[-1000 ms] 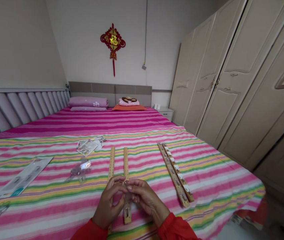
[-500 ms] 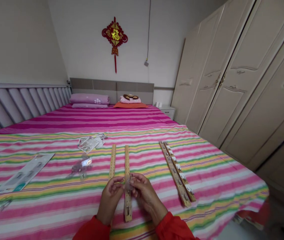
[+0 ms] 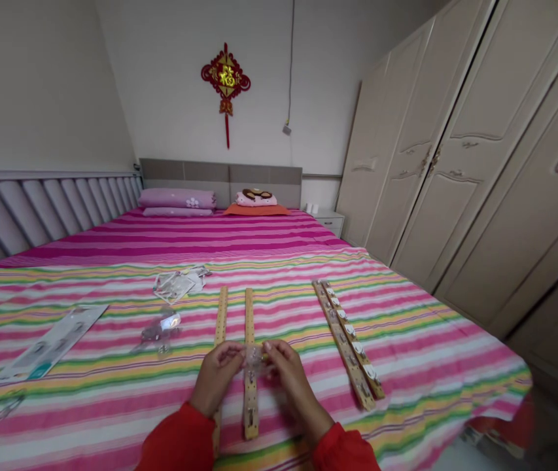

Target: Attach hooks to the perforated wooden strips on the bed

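Observation:
A small clear plastic piece (image 3: 253,360) is held between my two hands, over the middle of a wooden strip (image 3: 249,317) with rows of holes. My left hand (image 3: 218,374) pinches its left side with thumb and forefinger. From the right, my right hand (image 3: 289,374) has its fingertips closed at the piece's other edge; a tiny yellowish spot shows at those tips, too small to name. Small metal fittings (image 3: 251,416) sit on the near end of this strip. A second holed wooden strip (image 3: 221,317) lies to its left, partly under my left hand.
To the right lie two wooden strips (image 3: 340,337) with metal fittings, one also bearing white pieces. At left are a long flat package (image 3: 55,343), a clear bag of small parts (image 3: 158,327), opened packaging (image 3: 178,282) and a crumpled clear wrapper (image 3: 1,407). Striped cloth (image 3: 426,366) covers the bed.
My right hand has shifted slightly right and turned, its fingers now at the piece's right edge. The clear plastic piece shows more plainly between my hands. The view has tilted a little.

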Tool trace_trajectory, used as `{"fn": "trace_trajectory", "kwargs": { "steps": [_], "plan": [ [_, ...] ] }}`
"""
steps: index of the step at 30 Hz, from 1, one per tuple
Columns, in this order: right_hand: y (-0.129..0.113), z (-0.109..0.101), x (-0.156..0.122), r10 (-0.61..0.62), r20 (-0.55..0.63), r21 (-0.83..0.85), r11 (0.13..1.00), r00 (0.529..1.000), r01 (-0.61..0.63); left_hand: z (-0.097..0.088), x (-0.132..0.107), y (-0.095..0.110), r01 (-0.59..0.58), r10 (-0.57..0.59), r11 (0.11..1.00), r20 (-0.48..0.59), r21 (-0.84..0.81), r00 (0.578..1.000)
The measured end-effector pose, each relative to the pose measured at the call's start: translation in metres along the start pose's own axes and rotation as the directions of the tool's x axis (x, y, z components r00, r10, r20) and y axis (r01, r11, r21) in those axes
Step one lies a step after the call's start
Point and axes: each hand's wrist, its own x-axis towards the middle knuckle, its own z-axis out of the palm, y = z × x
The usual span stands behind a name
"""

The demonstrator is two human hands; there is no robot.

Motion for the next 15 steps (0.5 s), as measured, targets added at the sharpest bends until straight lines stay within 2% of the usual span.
{"fn": "trace_trajectory", "kwargs": {
  "steps": [3, 6, 10, 15],
  "plan": [
    [-0.007, -0.006, 0.012, -0.087, 0.019, -0.087, 0.992, 0.996, 0.088, -0.002, 0.017, 0.011, 0.014, -0.022, 0.998, 0.142, 0.055, 0.99],
    [-0.006, -0.007, 0.024, -0.043, 0.107, -0.077, 0.996, 0.993, 0.051, 0.002, 0.034, 0.018, 0.026, -0.042, 0.997, 0.211, 0.075, 0.977],
    [0.004, -0.005, 0.035, 0.05, 0.116, -0.007, 0.999, 0.992, -0.05, 0.004, 0.053, 0.017, 0.007, -0.019, 0.997, 0.153, 0.075, 0.988],
    [0.02, 0.0, 0.046, 0.135, 0.045, 0.084, 0.987, 0.99, -0.139, 0.001, 0.066, -0.004, 0.038, -0.039, 0.998, 0.022, 0.043, 0.999]
  ]
}}
